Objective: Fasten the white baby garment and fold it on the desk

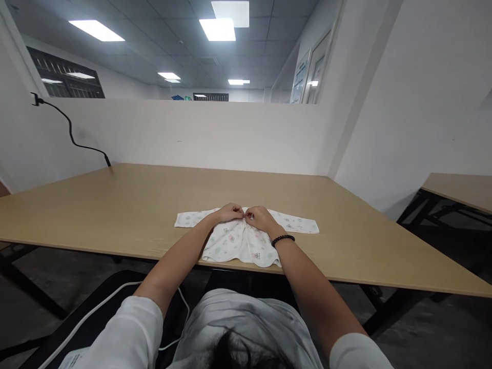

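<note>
A small white long-sleeved baby shirt [226,243] with a pale printed pattern lies spread on the table, its sleeves stretched out to both sides and its hem at the table's front edge. At the upper middle of its front, my left hand [230,211] pinches the cloth from the left. My right hand [261,218], with a black beaded bracelet [283,239] on the wrist, pinches it from the right, fingertips close to the other hand's. The cloth bunches a little beneath the fingers. Any fastener between the fingertips is too small to make out.
The wooden table [134,205] reaches back to a low white partition [215,133]. A black flexible-arm holder [71,130] rises at the back left. Another table [461,189] stands at the right. A white cable [88,318] runs beside my lap.
</note>
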A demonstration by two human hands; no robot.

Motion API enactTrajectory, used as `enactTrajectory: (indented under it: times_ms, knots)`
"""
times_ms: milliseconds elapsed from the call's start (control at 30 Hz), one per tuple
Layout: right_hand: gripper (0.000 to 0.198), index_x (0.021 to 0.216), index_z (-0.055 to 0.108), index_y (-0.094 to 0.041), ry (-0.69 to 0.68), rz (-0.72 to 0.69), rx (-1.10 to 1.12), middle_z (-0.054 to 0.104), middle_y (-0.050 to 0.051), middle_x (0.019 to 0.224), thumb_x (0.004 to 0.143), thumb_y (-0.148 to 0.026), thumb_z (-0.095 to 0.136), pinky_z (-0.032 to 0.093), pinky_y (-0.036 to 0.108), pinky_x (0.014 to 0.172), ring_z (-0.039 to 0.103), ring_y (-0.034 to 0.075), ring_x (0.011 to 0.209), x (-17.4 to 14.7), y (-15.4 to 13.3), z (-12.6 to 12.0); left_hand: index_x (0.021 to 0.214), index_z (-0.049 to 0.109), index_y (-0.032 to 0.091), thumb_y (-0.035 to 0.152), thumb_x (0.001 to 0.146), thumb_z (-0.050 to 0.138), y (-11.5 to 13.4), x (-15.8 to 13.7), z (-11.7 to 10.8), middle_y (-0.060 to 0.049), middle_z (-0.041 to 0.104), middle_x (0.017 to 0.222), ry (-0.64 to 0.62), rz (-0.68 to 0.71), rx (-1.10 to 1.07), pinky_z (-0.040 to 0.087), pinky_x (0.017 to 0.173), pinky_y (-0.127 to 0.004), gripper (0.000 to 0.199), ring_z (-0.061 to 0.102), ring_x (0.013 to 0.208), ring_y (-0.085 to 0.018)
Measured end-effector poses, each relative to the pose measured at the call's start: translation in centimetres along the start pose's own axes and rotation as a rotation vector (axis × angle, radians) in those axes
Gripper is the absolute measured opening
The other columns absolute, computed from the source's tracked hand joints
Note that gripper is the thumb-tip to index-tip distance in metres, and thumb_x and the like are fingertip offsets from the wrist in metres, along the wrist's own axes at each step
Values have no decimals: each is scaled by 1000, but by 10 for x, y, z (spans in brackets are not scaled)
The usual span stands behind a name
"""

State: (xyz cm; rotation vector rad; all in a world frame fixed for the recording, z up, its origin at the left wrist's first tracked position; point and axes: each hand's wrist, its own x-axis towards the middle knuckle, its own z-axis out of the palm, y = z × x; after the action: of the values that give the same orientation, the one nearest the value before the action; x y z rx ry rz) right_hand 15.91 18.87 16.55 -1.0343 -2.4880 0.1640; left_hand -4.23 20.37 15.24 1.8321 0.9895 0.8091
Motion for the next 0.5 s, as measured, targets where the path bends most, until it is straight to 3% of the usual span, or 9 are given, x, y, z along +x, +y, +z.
enactTrajectory:
  times_ms: [233,400,500]
  knots:
    - [12,88,70,-13,12,-17,-31,71,10,86,86,-14,58,38,26,71,61,19,80,0,2,2,73,72,14,23,62,65,0,-1,1,0,66,68,54,8,115,43,61,-24,16,57,67,-15]
    - [11,89,68,-15,31,-35,-35,70,8,86,88,-14,57,37,25,69,60,18,80,0,5,3,61,65,15,39,68,67,3,-1,0,4,49,51,68,-39,165,31,50,-23,25,43,51,-11]
    - [10,88,67,-15,38,-48,-45,69,7,85,88,-13,58,37,24,68,60,18,78,0,6,4,64,68,14,42,65,69,3,0,-1,2,56,57,72,-39,169,33,52,-24,27,46,55,-12]
